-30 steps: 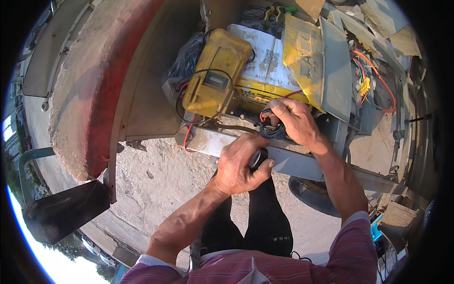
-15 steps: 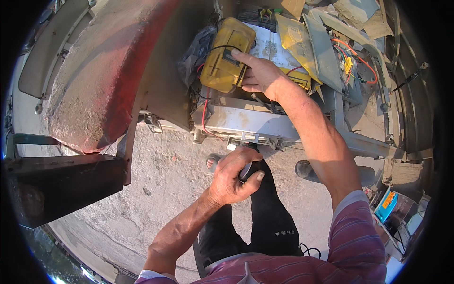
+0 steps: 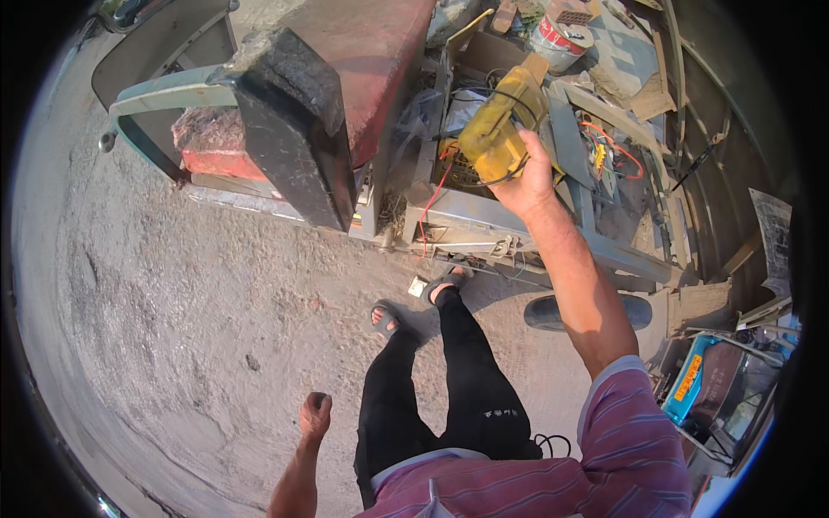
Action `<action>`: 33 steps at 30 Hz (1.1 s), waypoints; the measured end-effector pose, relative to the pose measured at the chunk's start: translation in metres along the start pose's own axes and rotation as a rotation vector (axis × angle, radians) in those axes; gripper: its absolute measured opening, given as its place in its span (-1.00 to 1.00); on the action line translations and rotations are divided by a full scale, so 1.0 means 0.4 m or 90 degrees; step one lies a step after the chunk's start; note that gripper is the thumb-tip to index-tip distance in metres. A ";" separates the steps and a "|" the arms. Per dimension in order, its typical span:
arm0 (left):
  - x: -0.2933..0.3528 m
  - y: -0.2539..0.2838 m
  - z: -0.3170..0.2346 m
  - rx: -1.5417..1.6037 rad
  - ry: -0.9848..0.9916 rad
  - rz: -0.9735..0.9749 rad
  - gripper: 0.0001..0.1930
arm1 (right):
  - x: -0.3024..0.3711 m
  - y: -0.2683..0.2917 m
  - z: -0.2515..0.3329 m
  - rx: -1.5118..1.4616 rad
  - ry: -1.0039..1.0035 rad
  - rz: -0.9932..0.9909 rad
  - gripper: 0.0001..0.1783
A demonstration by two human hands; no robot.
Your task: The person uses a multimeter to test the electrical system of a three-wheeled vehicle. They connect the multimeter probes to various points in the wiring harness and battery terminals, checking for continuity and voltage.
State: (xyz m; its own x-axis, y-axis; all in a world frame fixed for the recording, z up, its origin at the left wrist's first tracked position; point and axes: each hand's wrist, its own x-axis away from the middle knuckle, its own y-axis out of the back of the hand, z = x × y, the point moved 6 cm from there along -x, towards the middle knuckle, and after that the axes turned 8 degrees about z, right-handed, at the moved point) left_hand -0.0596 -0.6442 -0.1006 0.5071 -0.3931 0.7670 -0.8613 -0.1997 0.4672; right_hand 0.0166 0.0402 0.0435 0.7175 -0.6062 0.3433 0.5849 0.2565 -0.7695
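My right hand grips a dirty yellow plastic case by its near side, thumb on top. A thin black cord runs round the case, which is tilted above an open metal compartment. A red wire hangs down from the compartment beside the case. Low on the left, over the concrete ground, hangs my left hand. Its fingers are curled closed; what they hold, if anything, is hidden.
Left of the compartment are a worn red seat and a black backrest on a green bent frame. An orange cable and loose wires lie to the right. A bucket stands behind. A tyre sits below the metal frame.
The yellow case has been lifted and tilted in my right hand. My left hand has dropped down to the left, away from my knees. The view has shifted left, showing more ground.
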 end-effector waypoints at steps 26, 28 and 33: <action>0.661 -0.201 0.178 0.369 0.159 0.099 -0.68 | 0.873 -0.729 0.068 0.004 -0.040 0.681 -0.45; 0.666 -0.199 0.215 0.409 0.168 0.096 -0.68 | 0.911 -0.766 0.013 -0.012 -0.102 0.640 -0.44; 0.634 -0.154 0.364 0.548 0.254 0.076 -0.71 | 0.958 -0.897 -0.149 0.092 -0.136 0.607 -0.40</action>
State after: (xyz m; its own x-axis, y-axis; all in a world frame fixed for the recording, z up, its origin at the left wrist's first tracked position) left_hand 0.1176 -0.8621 0.0010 0.2512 -0.1506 0.9562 -0.5540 -0.8324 0.0144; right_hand 0.0591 -0.3292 0.4191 0.9571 0.0477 -0.2859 -0.2440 0.6649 -0.7059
